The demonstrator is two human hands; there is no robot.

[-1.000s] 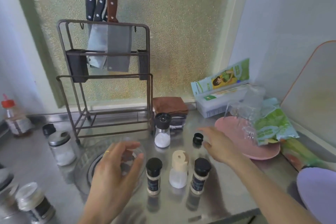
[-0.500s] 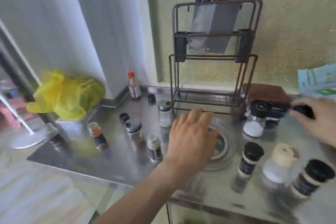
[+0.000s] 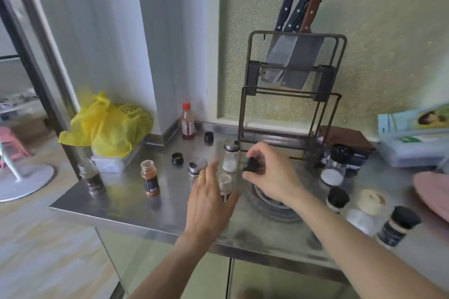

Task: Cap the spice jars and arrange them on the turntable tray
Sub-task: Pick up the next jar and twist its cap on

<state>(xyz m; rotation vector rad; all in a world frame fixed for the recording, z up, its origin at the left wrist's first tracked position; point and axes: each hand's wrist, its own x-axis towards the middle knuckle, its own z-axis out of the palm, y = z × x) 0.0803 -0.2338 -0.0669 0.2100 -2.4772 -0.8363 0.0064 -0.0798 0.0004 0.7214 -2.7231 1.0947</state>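
The right hand (image 3: 272,175) is hovering over the steel counter (image 3: 116,204), its fingers pinching a small black cap (image 3: 252,166) just above the clear turntable tray (image 3: 272,204). The left hand (image 3: 209,201) is lying beside it with the fingers spread and loosely extended, gripping nothing, its fingertips next to an uncapped jar (image 3: 225,183) that is standing just left of the tray. Behind that jar a metal-lidded jar of white powder (image 3: 231,156) is standing, and a flip-top jar (image 3: 196,167) is just beside the left fingertips. Farther left, an open jar of orange spice (image 3: 150,181) and an open dark-spice jar (image 3: 91,177) are sitting uncapped, with two loose black caps (image 3: 177,158) lying between them and the back wall. Three capped jars (image 3: 337,199) are waiting to the right of the tray, in front of the knife rack (image 3: 291,94).
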